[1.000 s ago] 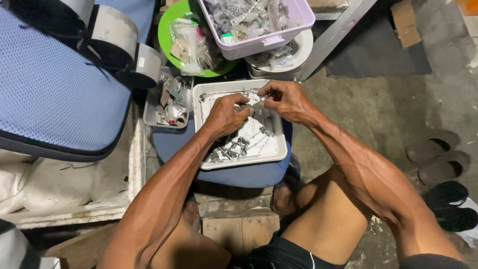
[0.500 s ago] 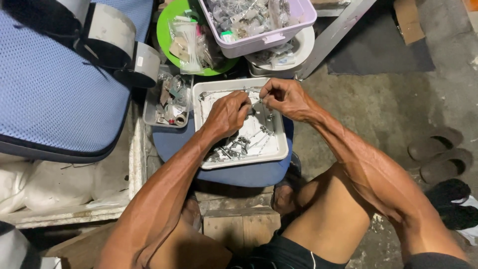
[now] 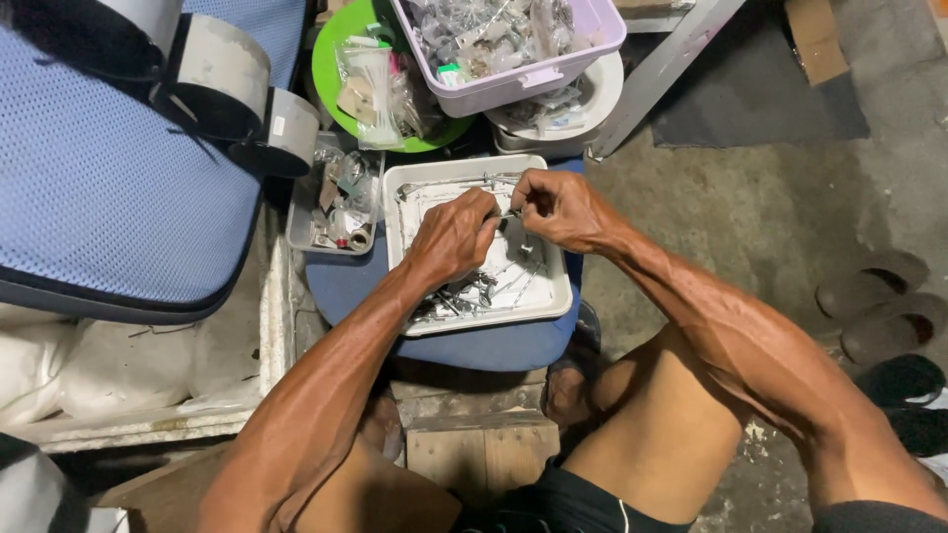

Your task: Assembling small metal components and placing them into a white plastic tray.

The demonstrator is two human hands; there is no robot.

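Note:
A white rectangular tray (image 3: 555,296) rests on a blue stool seat and holds several small metal parts (image 3: 464,294). Over the tray's far half my left hand (image 3: 452,235) and my right hand (image 3: 555,205) meet, fingertips pinched together on a small thin metal piece (image 3: 511,212) between them. The piece is mostly hidden by the fingers, so its shape is unclear.
A small grey tray (image 3: 301,232) of odd bits sits left of the white one. Behind are a green bowl (image 3: 331,84) with bagged items, a lilac bin (image 3: 553,64) of parts and a white basin (image 3: 602,94). A blue mesh chair back (image 3: 109,178) stands left; sandals (image 3: 874,306) lie right.
Both hands stay together over the tray, with only small shifts of the fingers around the little metal piece. Nothing else has moved.

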